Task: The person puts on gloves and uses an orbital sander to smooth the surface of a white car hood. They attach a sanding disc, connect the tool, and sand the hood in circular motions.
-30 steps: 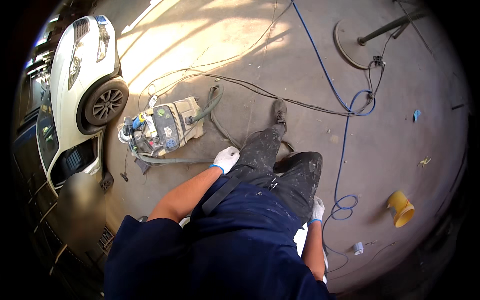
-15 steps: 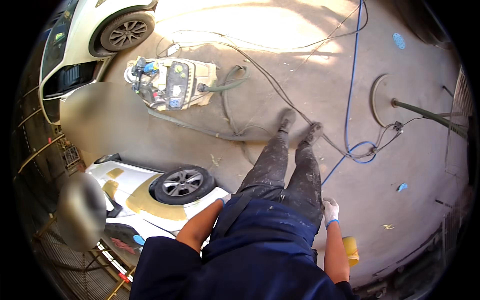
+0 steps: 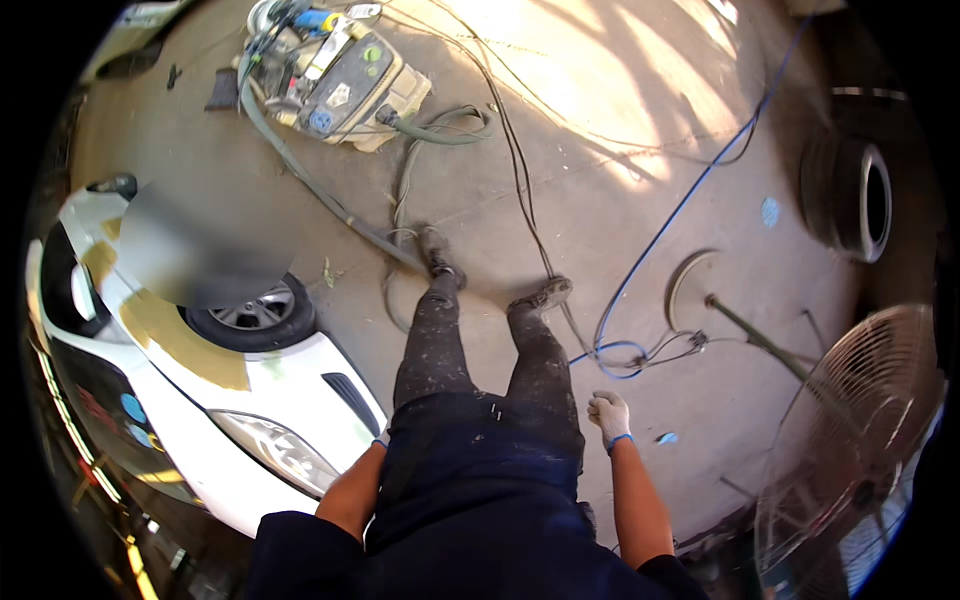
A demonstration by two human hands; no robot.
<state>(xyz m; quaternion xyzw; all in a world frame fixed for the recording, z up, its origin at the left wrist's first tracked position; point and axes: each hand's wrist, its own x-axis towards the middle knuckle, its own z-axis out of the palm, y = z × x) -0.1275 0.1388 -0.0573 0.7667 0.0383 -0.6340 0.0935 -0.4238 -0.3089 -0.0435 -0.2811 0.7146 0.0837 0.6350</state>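
My right hand (image 3: 609, 415), in a white glove with a blue cuff, hangs beside my right thigh. Its fingers are curled in, and nothing shows in them. Only a sliver of my gloved left hand (image 3: 382, 438) appears past my left hip; its fingers are hidden. Nearest to that hand is the front of a white car (image 3: 300, 385) with ochre patches (image 3: 178, 340) on its fender. My dusty shoes straddle the floor, one beside a grey hose (image 3: 340, 212), the other by dark cables (image 3: 530, 210).
A wheeled, dusty extractor unit (image 3: 350, 90) with tools on top stands ahead. To the right are a blue hose (image 3: 660, 240), a fan cage (image 3: 850, 430) on a green pole, and a tyre (image 3: 850, 200). A blurred patch covers part of the car's wheel area.
My legs have stepped apart and the view has turned. The white car's front now shows more fully. The fan cage has come into view; the yellow bucket has left it.
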